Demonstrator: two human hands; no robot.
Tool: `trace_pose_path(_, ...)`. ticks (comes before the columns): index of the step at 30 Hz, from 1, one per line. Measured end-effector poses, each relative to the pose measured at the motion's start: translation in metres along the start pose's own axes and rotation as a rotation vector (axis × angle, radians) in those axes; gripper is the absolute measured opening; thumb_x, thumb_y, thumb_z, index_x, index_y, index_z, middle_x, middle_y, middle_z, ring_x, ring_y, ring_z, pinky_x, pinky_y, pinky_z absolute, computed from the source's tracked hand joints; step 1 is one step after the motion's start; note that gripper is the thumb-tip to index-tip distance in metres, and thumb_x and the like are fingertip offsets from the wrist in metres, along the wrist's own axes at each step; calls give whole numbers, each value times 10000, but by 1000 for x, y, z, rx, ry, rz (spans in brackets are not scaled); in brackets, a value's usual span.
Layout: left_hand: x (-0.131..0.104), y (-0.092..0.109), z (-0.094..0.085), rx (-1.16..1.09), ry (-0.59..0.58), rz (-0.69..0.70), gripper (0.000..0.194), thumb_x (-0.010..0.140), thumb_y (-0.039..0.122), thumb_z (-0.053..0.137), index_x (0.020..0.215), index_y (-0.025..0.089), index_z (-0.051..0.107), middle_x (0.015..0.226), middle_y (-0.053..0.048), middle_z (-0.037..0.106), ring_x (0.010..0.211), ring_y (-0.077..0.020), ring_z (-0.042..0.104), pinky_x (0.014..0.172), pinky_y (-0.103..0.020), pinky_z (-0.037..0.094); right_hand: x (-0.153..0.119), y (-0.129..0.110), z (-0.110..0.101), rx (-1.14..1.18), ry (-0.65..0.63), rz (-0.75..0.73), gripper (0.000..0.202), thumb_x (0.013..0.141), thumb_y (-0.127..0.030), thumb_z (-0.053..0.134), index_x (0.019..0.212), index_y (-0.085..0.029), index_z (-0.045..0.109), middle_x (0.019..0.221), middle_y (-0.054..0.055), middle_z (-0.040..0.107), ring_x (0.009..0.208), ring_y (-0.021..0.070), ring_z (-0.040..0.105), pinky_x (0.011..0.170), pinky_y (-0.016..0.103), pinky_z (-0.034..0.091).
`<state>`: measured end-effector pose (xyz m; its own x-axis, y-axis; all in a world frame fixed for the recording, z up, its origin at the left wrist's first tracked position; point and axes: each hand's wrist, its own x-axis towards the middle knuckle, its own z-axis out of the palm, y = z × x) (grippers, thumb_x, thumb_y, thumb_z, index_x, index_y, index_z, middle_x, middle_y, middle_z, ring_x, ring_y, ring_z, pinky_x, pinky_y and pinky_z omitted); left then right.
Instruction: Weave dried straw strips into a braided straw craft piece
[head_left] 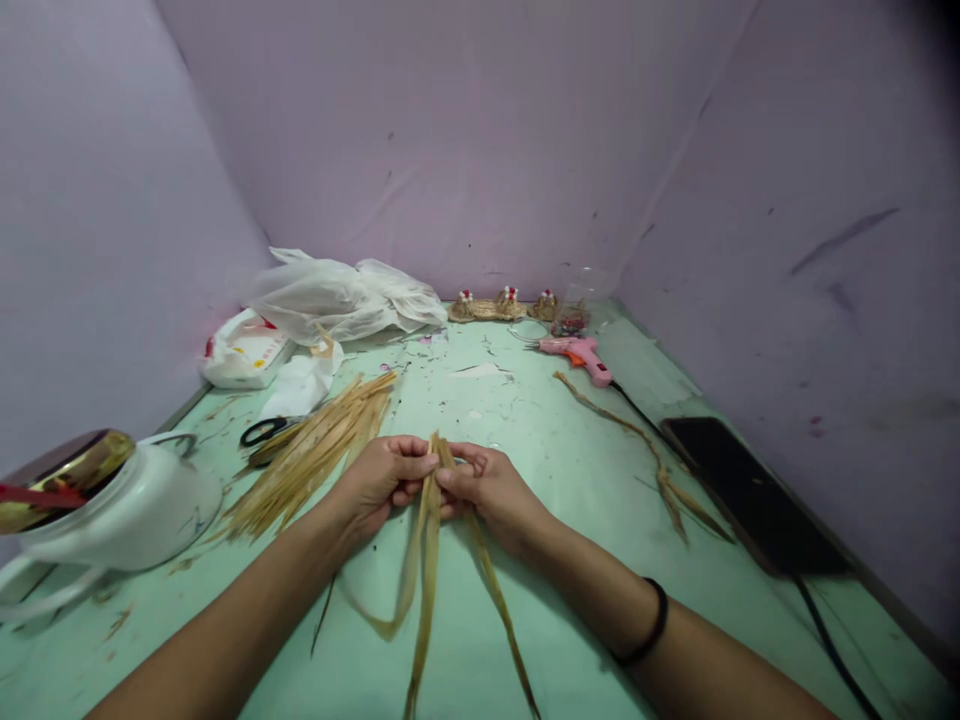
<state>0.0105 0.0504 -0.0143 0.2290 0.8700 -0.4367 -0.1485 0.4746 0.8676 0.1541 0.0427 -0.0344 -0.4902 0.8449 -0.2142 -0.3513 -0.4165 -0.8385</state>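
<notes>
Several long tan strips of dried plant fibre [430, 560] hang from between my hands toward the table's near edge. My left hand [390, 478] pinches the strips near their upper ends, thumb and forefinger pressed together. Close beside it, my right hand [480, 490] grips them too, with one strip [491, 580] trailing down from under it. The short upper ends stick up between the fingertips. Left of my left hand lies a spread bundle of dried strips [315, 455], partly over a pair of black-handled scissors [264, 432].
A white teapot-like vessel [157, 505] stands at left. White plastic bags [345, 295] lie at the back left. Three small beaded ornaments [510, 297], a bead container [574, 318] and a pink glue gun [581, 355] are at the back. A twisted strip [630, 428] and phone [750, 495] lie right.
</notes>
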Motion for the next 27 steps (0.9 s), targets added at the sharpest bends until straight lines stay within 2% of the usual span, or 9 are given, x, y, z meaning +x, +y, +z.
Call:
trace_pose_path(2,2,0,-3,-25,4,-7,200,571,200,693,578,113,513,394,55,402,333,-7,292,317,-115,170,1,-1,-1,29,-21,20,312,710,-230,628,974,-81,559,642,67,656,555,148,628,563,268,502)
trace_pose_path(5,5,2,-10,-64,37,-14,197,563,152,673,549,121,479,420,57,385,352,-14,310,309,-112,178,3,-4,-4,87,48,81,148,798,-150,501,925,-88,543,666,80,655,568,139,632,609,279,516)
trace_pose_path(8,7,4,-15,-95,49,-4,188,553,110,665,564,120,478,473,51,400,371,-19,337,300,-109,187,3,-9,-8,141,111,120,150,824,-69,413,913,-99,531,730,84,657,623,128,642,677,277,520)
trace_pose_path(15,4,10,-14,-81,33,-33,166,583,98,639,564,114,476,476,49,388,364,-16,334,298,-105,202,2,-12,-9,152,93,127,182,807,-38,426,948,-81,532,846,114,652,703,144,656,733,287,514)
trace_pose_path(18,-6,26,-25,-76,29,-16,139,593,102,629,581,113,491,488,38,400,367,-16,327,299,-105,204,0,-10,-10,156,99,118,161,790,-62,488,939,-81,547,866,124,654,712,149,657,726,280,517)
trace_pose_path(23,-35,65,-60,-248,-144,123,146,569,96,599,560,131,457,529,28,375,354,8,254,296,-102,158,-2,-5,-11,161,147,108,119,755,-75,559,872,-89,578,845,121,660,683,145,655,693,267,533)
trace_pose_path(27,-44,73,-72,-314,-181,234,172,573,130,582,540,145,413,516,41,328,334,19,201,297,-108,162,13,-12,5,148,246,147,85,760,-58,536,824,-97,577,823,120,656,689,138,649,692,255,531)
